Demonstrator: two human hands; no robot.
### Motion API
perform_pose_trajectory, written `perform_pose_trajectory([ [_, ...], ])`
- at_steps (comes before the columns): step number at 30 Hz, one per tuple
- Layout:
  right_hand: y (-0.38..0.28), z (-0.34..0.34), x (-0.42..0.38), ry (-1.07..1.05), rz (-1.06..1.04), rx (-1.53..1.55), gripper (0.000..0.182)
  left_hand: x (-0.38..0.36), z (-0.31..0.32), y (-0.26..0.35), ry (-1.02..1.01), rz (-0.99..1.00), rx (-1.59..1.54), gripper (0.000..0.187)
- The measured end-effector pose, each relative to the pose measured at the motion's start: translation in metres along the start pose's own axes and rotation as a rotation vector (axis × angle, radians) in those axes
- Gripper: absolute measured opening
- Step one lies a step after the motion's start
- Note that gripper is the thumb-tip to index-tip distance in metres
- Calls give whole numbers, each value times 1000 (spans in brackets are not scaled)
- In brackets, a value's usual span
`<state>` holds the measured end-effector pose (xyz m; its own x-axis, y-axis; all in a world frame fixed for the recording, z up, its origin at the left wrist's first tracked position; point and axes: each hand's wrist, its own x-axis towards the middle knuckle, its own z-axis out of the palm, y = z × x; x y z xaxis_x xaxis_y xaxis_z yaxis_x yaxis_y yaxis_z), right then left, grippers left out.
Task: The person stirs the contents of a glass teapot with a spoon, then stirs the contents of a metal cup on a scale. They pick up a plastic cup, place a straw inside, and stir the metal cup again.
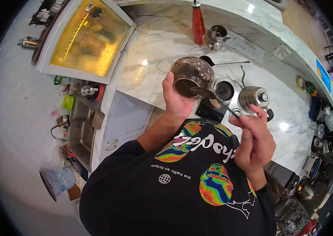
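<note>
My left hand (177, 101) is wrapped round a rounded glass jar (193, 70), tilted so that its mouth faces me. Dark brown stuff, perhaps ground coffee, coats the glass inside. Between the closed fingers of my right hand (256, 139) is the thin handle of a long spoon (204, 93). The spoon's dark bowl is at the jar's mouth. Just right of the jar stands a round dark-filled cup (224, 91). Beside it, beyond my right fingers, is a steel gooseneck kettle (253, 97). A black flat device (210, 113), possibly a scale, lies below the jar.
On the marble counter (154, 43), a red bottle (198, 25) and a metal cup (216, 34) stand at the back. A long twisted-handle spoon (231, 62) lies behind the jar. Left are a lit glass-door cabinet (91, 37) and a sink (81, 131).
</note>
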<state>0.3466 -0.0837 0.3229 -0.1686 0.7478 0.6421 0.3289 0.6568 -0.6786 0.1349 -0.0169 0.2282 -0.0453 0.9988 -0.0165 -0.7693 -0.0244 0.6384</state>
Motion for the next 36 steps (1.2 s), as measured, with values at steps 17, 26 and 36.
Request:
perform_pose_trajectory([
  [17,-8,40,20,-118,-287,-183,40,-7,21,30,-98,297,-114,79],
  [26,-6,44,15,-126,-287,-159,43,-10,22,30,-52,301,-116,82],
  [36,-7,38,15,-193,-145,-25,38,-9,12,26,-139,261,-185,80],
])
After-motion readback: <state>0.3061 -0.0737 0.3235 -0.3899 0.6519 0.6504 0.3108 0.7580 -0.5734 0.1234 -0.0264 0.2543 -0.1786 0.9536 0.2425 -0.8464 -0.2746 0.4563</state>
